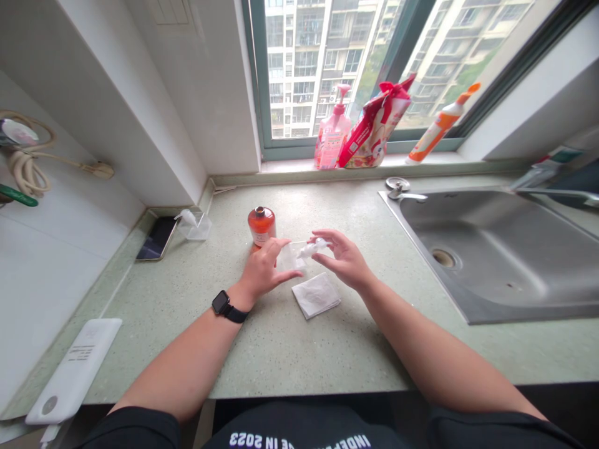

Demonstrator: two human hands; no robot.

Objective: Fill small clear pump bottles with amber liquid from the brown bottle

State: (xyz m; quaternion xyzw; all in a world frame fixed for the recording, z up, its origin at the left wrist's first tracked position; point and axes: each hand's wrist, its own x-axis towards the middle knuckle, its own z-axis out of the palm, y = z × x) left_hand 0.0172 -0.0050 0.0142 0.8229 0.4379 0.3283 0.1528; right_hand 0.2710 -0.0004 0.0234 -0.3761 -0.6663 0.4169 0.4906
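Progress appears early: left hand (264,269) pins a clear wrapper (289,257) to the countertop (299,349) mid-depth, right hand (344,257) pinches a white pump head (312,247) above it, and the uncapped amber bottle (261,226) behind remains unfitted.

Phone (156,238), power bank (75,369), steel sink (524,299).

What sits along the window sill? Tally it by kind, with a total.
Pink pump bottle: 1
Red and white bag: 1
Orange and white squeeze bottle: 1
Total: 3
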